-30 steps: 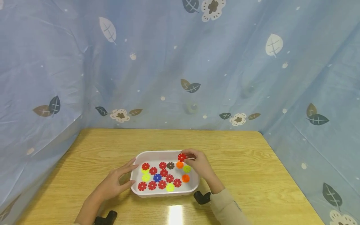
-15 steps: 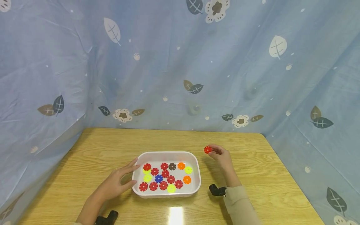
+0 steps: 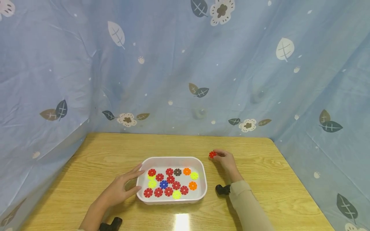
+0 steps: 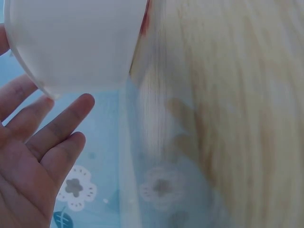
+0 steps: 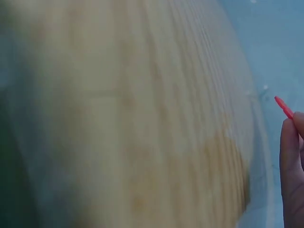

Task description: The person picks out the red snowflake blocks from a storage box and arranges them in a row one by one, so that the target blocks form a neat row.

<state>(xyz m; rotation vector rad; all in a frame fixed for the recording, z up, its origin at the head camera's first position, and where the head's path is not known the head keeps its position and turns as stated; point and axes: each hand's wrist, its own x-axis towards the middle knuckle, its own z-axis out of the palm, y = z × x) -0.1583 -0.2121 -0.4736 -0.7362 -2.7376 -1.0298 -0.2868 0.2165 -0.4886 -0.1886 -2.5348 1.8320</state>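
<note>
The big blue cloth with leaves and flowers (image 3: 162, 67) hangs behind everything, the same as before. In front of it is your yellow-brown wood counter (image 3: 277, 179). The white plastic tray with round corners (image 3: 171, 202) sits there, just where it was a second ago. Your right arm, in its beige cloth sleeve (image 3: 250, 205), has moved away from the tray.

Your left hand (image 3: 119, 189) has stayed at the tray's left side, fingers spread, touching the rim. Your right hand (image 3: 226, 160) was over the tray's back right corner a second ago. Now it is past the tray, to the right and farther back, almost where it was half a second ago. Its fingers pinch a round, red, notched plastic disc (image 3: 212, 155). It is hard to tell if that disc touches the counter.

The other round plastic discs (image 3: 156, 193) lie in the tray as before: red, yellow, two orange, one blue and one brown.
</note>
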